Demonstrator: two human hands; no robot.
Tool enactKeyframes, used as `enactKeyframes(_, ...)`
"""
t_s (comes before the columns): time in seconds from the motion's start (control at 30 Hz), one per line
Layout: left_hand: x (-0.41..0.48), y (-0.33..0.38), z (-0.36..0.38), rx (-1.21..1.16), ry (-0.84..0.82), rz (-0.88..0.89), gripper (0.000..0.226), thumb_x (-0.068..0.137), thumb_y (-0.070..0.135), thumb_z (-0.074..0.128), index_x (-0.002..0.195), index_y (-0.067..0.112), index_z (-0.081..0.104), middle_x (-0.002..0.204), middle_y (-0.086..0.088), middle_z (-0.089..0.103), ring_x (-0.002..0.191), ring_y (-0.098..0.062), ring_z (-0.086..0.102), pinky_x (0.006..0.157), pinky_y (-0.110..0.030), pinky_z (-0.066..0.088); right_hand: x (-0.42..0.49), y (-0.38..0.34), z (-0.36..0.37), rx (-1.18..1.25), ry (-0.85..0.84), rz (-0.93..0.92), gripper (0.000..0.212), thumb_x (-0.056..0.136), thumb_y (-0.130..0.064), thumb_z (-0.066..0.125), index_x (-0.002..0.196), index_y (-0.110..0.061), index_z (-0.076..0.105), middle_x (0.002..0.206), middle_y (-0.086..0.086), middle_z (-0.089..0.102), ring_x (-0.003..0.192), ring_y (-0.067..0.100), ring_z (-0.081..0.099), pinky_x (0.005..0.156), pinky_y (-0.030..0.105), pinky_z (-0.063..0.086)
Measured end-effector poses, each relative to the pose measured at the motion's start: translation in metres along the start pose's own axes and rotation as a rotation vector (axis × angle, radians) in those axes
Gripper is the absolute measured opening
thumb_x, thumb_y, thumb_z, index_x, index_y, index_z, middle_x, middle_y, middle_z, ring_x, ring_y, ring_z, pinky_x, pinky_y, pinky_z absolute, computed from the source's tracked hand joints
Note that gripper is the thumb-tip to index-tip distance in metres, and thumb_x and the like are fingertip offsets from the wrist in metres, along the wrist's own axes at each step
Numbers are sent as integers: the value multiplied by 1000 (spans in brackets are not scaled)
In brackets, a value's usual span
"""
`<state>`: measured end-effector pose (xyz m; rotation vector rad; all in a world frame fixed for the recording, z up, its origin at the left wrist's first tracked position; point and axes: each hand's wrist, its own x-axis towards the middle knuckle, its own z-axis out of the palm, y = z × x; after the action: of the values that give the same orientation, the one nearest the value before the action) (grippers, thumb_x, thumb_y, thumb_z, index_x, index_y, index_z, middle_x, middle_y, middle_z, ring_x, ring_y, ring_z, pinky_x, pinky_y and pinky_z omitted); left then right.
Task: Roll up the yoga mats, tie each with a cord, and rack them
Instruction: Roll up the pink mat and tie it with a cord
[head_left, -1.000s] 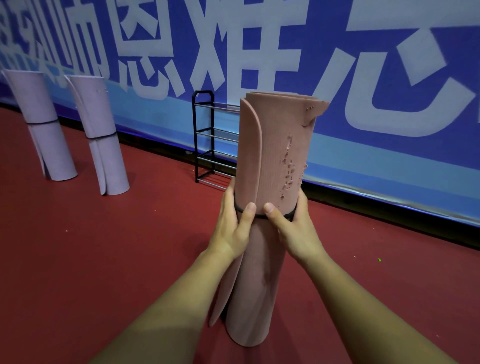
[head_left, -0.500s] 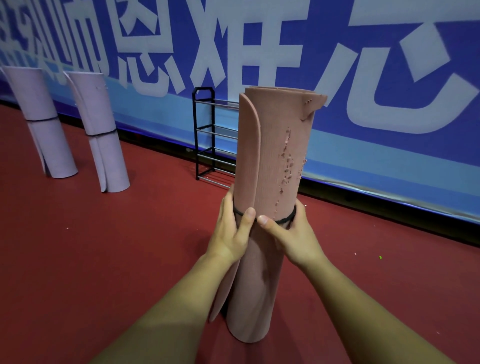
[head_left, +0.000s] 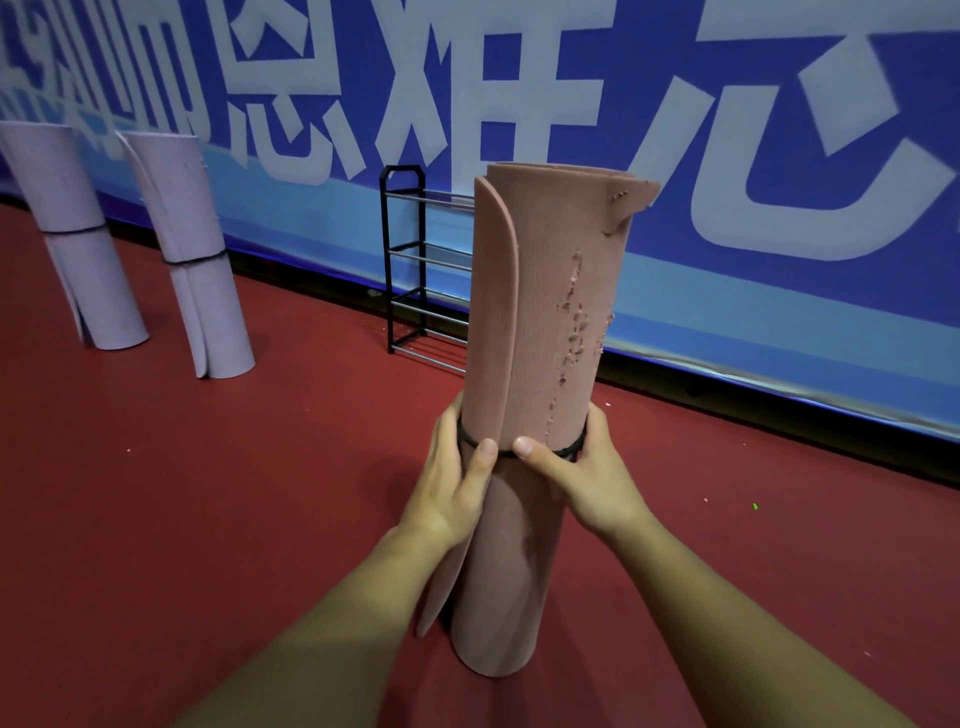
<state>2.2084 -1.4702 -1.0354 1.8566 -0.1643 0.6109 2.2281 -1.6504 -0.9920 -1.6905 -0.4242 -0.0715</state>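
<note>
Upright on floor (head_left: 208, 519) between the hands: pink mat roll (head_left: 545, 312). Both left hand (head_left: 454, 488) and right hand (head_left: 589, 480) curl round its waist, thumbs on black cord (head_left: 571, 448). Judged light, spongy, outer flap springy; hold at corded waist. Beyond fingertips, rack (head_left: 405, 260).

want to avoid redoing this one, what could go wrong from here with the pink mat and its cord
The outer flap gapes above the black cord on the pink mat, so the top may unroll once the left hand and right hand let go.
The mat stands on end and could topple when released.
Its torn top edge may tear further against the rack bars.
</note>
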Motion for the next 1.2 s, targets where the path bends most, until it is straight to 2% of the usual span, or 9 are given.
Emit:
enactKeyframes(0.13, -6, 4, 7, -143, -42, -96, 119, 69, 96, 42, 159, 24, 11, 145, 29, 36, 129, 23, 37, 103, -6, 33, -6, 9, 2, 40, -34, 20, 122, 59, -65, 89, 154, -39, 17, 145, -22, 50, 133, -2, 50, 115, 43, 42)
enactKeyframes(0.23, -3, 8, 15, -138, 17, -131, 104, 77, 85, 39, 158, 21, 21, 142, 16, 45, 117, 28, 42, 93, 1, 31, -6, 13, 7, 61, -40, 25, 118, 63, -65, 87, 152, -45, 14, 145, -24, 49, 133, -4, 49, 116, 42, 41)
enactKeyframes(0.37, 4, 9, 18, -129, 97, -129, 95, 82, 74, 34, 158, 17, 22, 152, 6, 40, 132, 8, 38, 99, -1, 28, -1, 11, 15, 50, -12, 4, 114, 67, -63, 85, 153, -42, 14, 150, -18, 44, 135, -3, 47, 115, 41, 42)
enactKeyframes(0.47, 7, 7, 22, -163, 128, -114, 98, 83, 75, 35, 160, 18, 14, 162, 0, 29, 146, -6, 32, 116, -20, 29, 5, 12, 18, 32, 38, -3, 112, 66, -69, 84, 152, -45, 16, 156, -12, 38, 141, 2, 42, 117, 44, 39)
enactKeyframes(0.63, 3, 0, 23, -75, 135, -42, 79, 93, 65, 35, 157, 27, 11, 165, 2, 20, 151, -5, 22, 120, -23, 23, 5, 23, 16, -3, 37, 13, 112, 60, -71, 86, 147, -45, 19, 153, -10, 39, 139, 4, 43, 115, 45, 41)
enactKeyframes(0.83, 2, 5, 28, -86, 110, -42, 76, 91, 58, 40, 153, 17, 26, 153, -2, 42, 138, -4, 43, 108, -16, 35, 8, 25, 7, 40, 50, 40, 113, 59, -72, 86, 146, -47, 17, 152, -11, 41, 137, 4, 47, 113, 45, 43)
enactKeyframes(1.0, 5, 6, 28, -52, 125, -24, 81, 86, 61, 46, 150, 13, 29, 145, 2, 46, 130, -2, 46, 101, -9, 35, 3, 27, 4, 34, 47, 38, 113, 60, -58, 90, 150, -39, 24, 142, -18, 53, 128, -5, 53, 108, 34, 46)
enactKeyframes(1.13, -7, -4, 27, 5, 111, -55, 80, 83, 65, 45, 145, 16, 33, 136, 3, 47, 124, -7, 47, 93, -2, 31, 0, 31, 2, 15, 39, 98, 117, 54, -62, 89, 147, -31, 25, 140, -13, 55, 121, -1, 59, 103, 34, 51)
enactKeyframes(1.2, -7, -7, 26, 30, 100, -61, 85, 82, 67, 45, 149, 18, 27, 144, 2, 44, 130, -10, 45, 97, -8, 32, -1, 31, 1, -1, 32, 91, 124, 55, -69, 86, 152, -34, 18, 146, -14, 50, 128, 0, 54, 107, 35, 47)
